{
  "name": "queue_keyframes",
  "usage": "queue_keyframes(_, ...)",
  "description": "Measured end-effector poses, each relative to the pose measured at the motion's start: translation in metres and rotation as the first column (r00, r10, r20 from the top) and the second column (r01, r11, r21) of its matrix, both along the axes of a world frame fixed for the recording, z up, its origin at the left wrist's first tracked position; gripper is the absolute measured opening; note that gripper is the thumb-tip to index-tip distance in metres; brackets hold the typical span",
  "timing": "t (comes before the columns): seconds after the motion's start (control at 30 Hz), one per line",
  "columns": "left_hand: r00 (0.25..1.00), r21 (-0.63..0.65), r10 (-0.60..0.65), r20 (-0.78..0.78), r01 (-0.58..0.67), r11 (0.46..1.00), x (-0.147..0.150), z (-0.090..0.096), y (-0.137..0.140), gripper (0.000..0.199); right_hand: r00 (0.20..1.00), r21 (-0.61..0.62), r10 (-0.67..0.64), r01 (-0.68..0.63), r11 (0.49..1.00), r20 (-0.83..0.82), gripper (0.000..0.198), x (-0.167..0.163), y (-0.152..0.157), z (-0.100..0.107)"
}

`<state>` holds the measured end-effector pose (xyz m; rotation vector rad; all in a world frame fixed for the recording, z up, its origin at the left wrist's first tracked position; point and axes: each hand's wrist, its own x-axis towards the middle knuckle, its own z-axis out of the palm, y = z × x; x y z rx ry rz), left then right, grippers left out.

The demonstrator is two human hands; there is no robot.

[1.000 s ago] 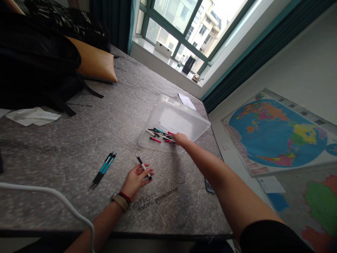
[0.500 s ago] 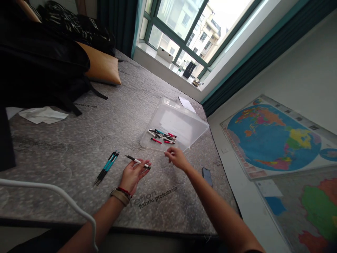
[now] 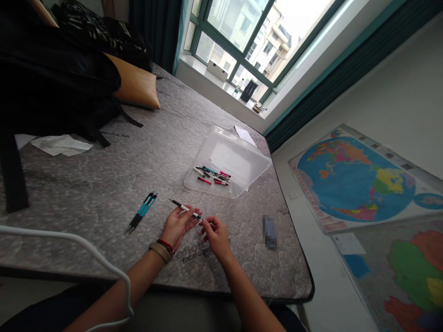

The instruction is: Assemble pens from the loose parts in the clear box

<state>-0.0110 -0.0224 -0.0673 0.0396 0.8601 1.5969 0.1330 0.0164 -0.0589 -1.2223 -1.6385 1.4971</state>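
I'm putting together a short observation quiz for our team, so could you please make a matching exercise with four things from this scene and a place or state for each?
Things
1. Left hand
2. Two blue and black pens
3. Clear tray
4. World map

Places and states
A. On the wall
B. Holding a white and black pen
C. Containing a loose pile of pens
D. Side by side on the mattress

Right pairs: 1-B, 2-D, 3-C, 4-A.
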Motion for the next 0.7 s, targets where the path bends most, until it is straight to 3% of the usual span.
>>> queue_keyframes(0.3, 1.000, 0.010, 0.011, 0.007, -0.011, 1.000, 0.0002, 0.0004, 0.0001, 0.039, 0.971, 0.191, 0.015, -0.062, 0.980, 0.241, 0.028, 0.0009, -0.0028, 0.0038)
queue_keyframes(0.7, 1.000, 0.000, 0.000, -0.006, 0.000, 1.000, 0.0037, -0.0015, -0.0002, 0.038, 0.959, 0.248, -0.054, -0.016, 0.969, 0.277, 0.026, 0.0068, 0.0014, 0.0034)
